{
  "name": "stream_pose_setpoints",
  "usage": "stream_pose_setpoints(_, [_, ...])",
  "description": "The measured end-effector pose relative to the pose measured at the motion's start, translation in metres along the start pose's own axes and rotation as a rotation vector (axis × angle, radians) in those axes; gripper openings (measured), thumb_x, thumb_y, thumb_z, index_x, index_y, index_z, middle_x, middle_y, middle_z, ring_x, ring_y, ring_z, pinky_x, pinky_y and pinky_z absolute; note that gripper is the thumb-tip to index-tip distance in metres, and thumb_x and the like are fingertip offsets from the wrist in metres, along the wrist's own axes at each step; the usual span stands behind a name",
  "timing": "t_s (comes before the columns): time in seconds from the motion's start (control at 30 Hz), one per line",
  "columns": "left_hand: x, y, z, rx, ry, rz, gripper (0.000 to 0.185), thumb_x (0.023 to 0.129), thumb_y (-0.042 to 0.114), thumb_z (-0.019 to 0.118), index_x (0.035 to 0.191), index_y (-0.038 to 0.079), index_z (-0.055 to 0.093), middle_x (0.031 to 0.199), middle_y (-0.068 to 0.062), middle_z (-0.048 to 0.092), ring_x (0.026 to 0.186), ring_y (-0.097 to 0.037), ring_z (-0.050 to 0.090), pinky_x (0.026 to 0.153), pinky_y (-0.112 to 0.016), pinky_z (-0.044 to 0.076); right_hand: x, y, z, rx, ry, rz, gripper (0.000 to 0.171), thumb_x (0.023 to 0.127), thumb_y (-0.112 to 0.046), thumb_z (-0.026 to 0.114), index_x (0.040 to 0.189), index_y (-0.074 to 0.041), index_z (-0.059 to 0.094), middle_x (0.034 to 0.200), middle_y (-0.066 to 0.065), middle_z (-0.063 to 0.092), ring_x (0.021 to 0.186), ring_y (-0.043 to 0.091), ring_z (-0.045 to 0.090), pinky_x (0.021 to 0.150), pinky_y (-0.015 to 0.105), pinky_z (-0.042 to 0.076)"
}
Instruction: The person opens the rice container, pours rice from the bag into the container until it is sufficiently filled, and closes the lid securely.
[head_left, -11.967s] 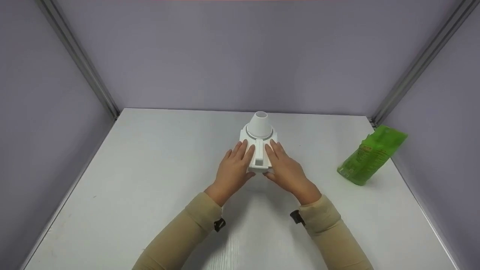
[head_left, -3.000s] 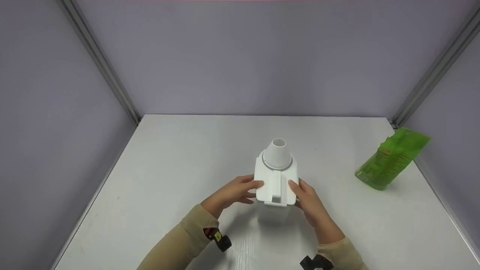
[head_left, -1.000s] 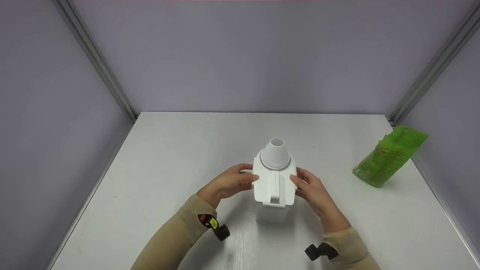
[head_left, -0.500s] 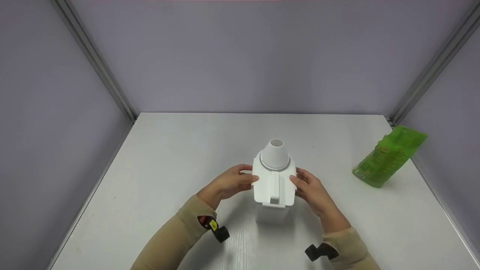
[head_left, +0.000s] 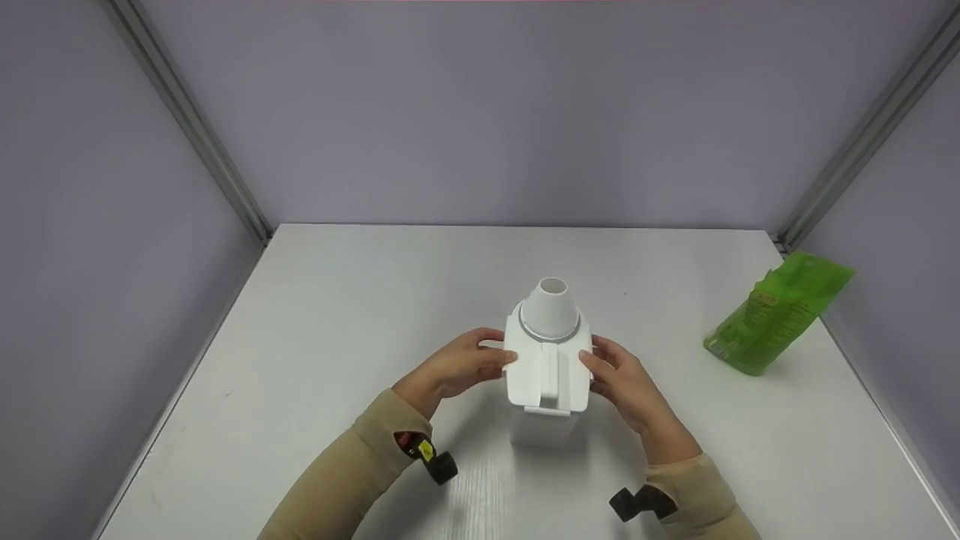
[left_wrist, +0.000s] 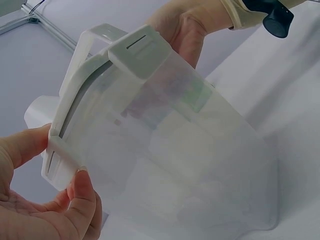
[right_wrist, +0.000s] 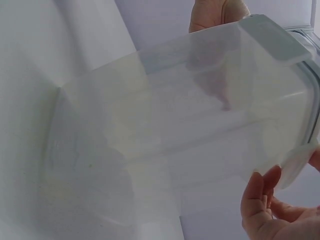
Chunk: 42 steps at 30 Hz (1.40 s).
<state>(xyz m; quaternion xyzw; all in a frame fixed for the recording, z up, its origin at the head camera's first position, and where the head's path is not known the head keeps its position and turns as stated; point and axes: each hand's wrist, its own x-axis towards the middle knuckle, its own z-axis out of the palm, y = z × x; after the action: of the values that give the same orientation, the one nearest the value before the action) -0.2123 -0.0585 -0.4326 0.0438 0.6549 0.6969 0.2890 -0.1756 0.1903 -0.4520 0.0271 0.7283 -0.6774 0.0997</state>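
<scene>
- A translucent plastic container (head_left: pixel 545 420) is standing upright near the middle of the white table (head_left: pixel 337 315), topped by a white lid (head_left: pixel 547 371) with a cone-shaped spout (head_left: pixel 551 307) rising from its far end.
- The left hand (head_left: pixel 457 367) is sitting at the lid's left edge, thumb and fingertips curling round the side latch (left_wrist: pixel 62 167); the left wrist view is showing the thumb on top of that flap and a fingertip under it.
- The right hand (head_left: pixel 622 382) is mirroring this on the right edge, fingers curling onto the opposite latch (right_wrist: pixel 295 165), with one fingertip touching the flap from below.
- Both hands are thus gripping the lid at its sides rather than the body, and the container is resting on the table between them.
- Judging by the grip, the step in hand looks like working the two side latches of the lid; whether they are snapped down or loose cannot be told.
- The next move probably calls for even pressure on both flaps at once while the body stays planted, since the tall, light container could tip or slide.
- A green pouch (head_left: pixel 772 315) is leaning at the table's far right, well apart from the hands.
- Lilac walls (head_left: pixel 480 112) are enclosing the table.
</scene>
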Motion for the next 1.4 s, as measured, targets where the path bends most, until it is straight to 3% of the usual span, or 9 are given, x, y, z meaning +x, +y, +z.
stream_pose_setpoints(0.23, [0.0011,-0.0003,0.0003,0.016,0.012,-0.020,0.058,0.085,0.011,0.067,0.132,-0.005,0.036,0.106,-0.017,0.057,0.087,-0.018,0.061,0.091,-0.037,0.046,0.0009,0.0002,0.0010,0.000,0.007,0.011,0.063,0.092,-0.031,0.060,0.140,0.000,0.033,0.131,0.021,0.045,0.105,0.025,0.057,0.085,0.034,0.050])
stream_pose_setpoints(0.5, [0.0003,0.0014,0.0012,0.033,0.026,-0.039,0.059,0.084,0.013,0.068,0.131,-0.003,0.037,0.102,-0.014,0.057,0.083,-0.017,0.058,0.093,-0.040,0.044,0.0019,0.0006,-0.0005,-0.002,0.005,0.018,0.064,0.092,-0.030,0.059,0.140,0.000,0.032,0.133,0.021,0.044,0.106,0.025,0.056,0.085,0.034,0.050])
stream_pose_setpoints(0.73, [0.0018,0.0017,0.0019,0.043,0.027,-0.036,0.056,0.084,0.012,0.067,0.129,-0.004,0.037,0.098,-0.012,0.054,0.079,-0.016,0.055,0.086,-0.033,0.047,0.0015,-0.0017,-0.0012,0.006,-0.007,0.007,0.063,0.093,-0.028,0.058,0.141,0.003,0.031,0.132,0.022,0.044,0.101,0.022,0.058,0.083,0.032,0.051])
stream_pose_setpoints(1.07, [0.0029,0.0041,0.0022,0.079,0.029,-0.052,0.056,0.085,0.014,0.068,0.129,-0.003,0.038,0.099,-0.012,0.053,0.081,-0.017,0.055,0.087,-0.034,0.047,0.0003,-0.0037,-0.0021,0.003,-0.010,0.012,0.062,0.093,-0.027,0.058,0.141,0.002,0.031,0.136,0.023,0.041,0.106,0.025,0.056,0.085,0.035,0.050])
stream_pose_setpoints(1.4, [0.0038,0.0064,0.0007,0.110,0.035,-0.065,0.055,0.085,0.015,0.068,0.128,-0.003,0.039,0.095,-0.010,0.053,0.079,-0.015,0.055,0.080,-0.030,0.049,0.0018,-0.0033,-0.0017,0.003,-0.017,0.008,0.062,0.093,-0.028,0.058,0.141,0.002,0.031,0.133,0.022,0.044,0.104,0.025,0.057,0.085,0.037,0.050])
